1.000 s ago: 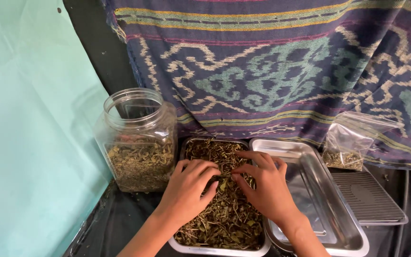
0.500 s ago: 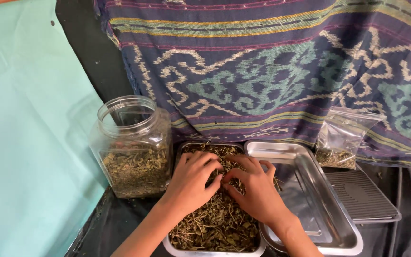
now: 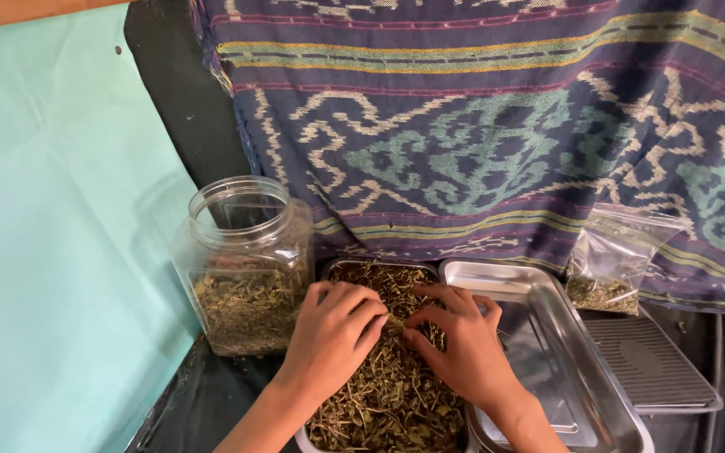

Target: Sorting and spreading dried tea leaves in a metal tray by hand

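A steel tray (image 3: pixel 335 270) filled with dried green herbs (image 3: pixel 396 394) lies in front of me. My left hand (image 3: pixel 329 335) and my right hand (image 3: pixel 459 340) both rest in the herbs, fingertips meeting near the tray's middle and pinching at a small clump of stems. Beside it on the right sits an empty steel tray (image 3: pixel 547 294), its near side under my right wrist. A clear plastic jar (image 3: pixel 245 264) without a lid, about a third full of dried herbs, stands to the left of the trays.
A small clear plastic bag (image 3: pixel 618 260) holding a little dried herb leans against the patterned woven cloth (image 3: pixel 480 126) at the back right. A flat grey ribbed scale (image 3: pixel 652 361) lies right of the trays. Teal sheet (image 3: pixel 52 252) covers the left.
Both hands keep working the herbs with small finger shifts, staying near the tray's middle. The view shifted slightly, so everything sits a little lower in the picture.
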